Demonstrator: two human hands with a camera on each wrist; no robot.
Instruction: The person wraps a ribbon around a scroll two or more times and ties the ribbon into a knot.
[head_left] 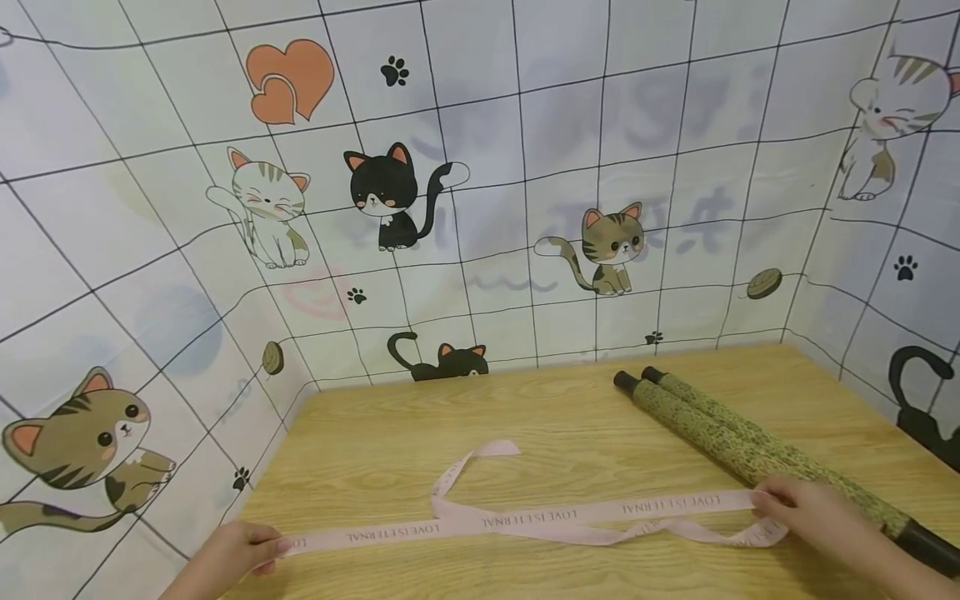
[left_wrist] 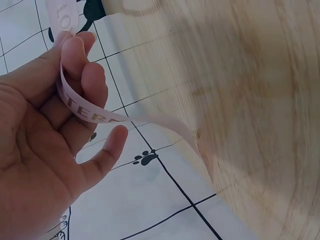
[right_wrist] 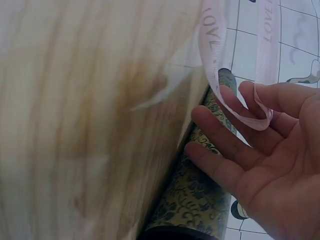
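A pink ribbon [head_left: 517,522] printed with "LOVE IS ETERNAL" stretches between my two hands over the wooden table. My left hand [head_left: 238,550] pinches it near the table's left edge; in the left wrist view a loose tail of the ribbon [left_wrist: 92,112] hangs past the fingers toward the table. On the other side my right hand [head_left: 817,512] pinches the ribbon between thumb and index finger, with the other fingers loosely spread. From there a slack length loops back leftward below the taut part. One free end curls up on the table near the middle.
Two patterned green-gold scroll rolls [head_left: 750,442] with black end caps lie side by side at the right, partly behind my right hand. The wooden table [head_left: 390,425] meets walls covered in a cat-print grid sheet [head_left: 495,208] at the back and both sides.
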